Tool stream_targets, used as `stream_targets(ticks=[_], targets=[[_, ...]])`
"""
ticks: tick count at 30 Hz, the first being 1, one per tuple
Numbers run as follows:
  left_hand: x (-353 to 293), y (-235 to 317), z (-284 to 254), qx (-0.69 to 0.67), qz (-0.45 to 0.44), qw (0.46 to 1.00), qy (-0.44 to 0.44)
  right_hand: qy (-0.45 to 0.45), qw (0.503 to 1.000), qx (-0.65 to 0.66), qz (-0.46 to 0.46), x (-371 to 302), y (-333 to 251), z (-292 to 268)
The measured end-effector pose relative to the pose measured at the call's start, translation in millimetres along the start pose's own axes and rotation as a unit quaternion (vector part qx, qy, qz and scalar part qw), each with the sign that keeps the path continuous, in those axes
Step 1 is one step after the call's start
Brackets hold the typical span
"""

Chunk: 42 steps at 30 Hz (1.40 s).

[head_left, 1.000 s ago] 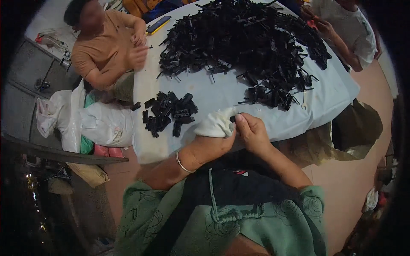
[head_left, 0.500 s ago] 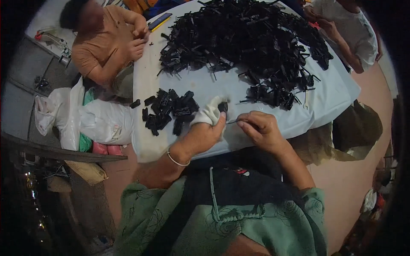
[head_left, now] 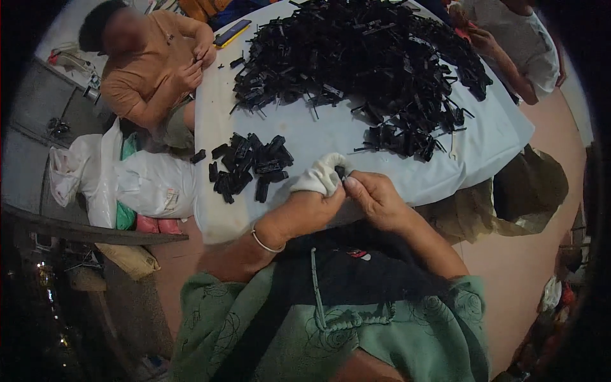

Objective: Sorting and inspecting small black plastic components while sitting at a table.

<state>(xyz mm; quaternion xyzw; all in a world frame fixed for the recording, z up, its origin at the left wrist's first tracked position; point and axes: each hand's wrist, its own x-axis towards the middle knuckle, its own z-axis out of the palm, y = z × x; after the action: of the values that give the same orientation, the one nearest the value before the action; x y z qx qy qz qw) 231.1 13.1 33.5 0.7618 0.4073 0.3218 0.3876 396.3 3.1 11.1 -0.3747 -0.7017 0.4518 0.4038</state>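
Observation:
My left hand [head_left: 304,213], its fingers covered by a white cloth or partial glove [head_left: 318,176], is closed around a small black plastic part [head_left: 340,172]. Against it, my right hand [head_left: 380,198] is pinched with the thumb on the part's near right side. Whether a thin piece is also between the right fingers is hidden. Left of my hands lies a small heap of short black plastic parts [head_left: 245,162]. A much larger pile of black parts with thin stems [head_left: 356,57] covers the far side of the white-covered table [head_left: 305,130].
A person in a brown shirt [head_left: 143,83] handles something small at the left edge; another in light grey [head_left: 509,44] sits far right. A phone with a yellow edge [head_left: 233,34] lies far left. White bags [head_left: 156,181] stand left, a brown sack [head_left: 531,191] right.
My right hand has moved left and up against the black part, closing the gap to my left hand. The thin dark piece seen in its fingers before is hidden now.

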Motion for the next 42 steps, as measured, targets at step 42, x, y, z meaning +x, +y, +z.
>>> stream_targets(ticks=[42], targets=[[1.1,6.1,-83.6,0.538,0.045,0.818,0.199,0.104,0.885,-0.449,-0.066,-9.3,31.8,-30.8]])
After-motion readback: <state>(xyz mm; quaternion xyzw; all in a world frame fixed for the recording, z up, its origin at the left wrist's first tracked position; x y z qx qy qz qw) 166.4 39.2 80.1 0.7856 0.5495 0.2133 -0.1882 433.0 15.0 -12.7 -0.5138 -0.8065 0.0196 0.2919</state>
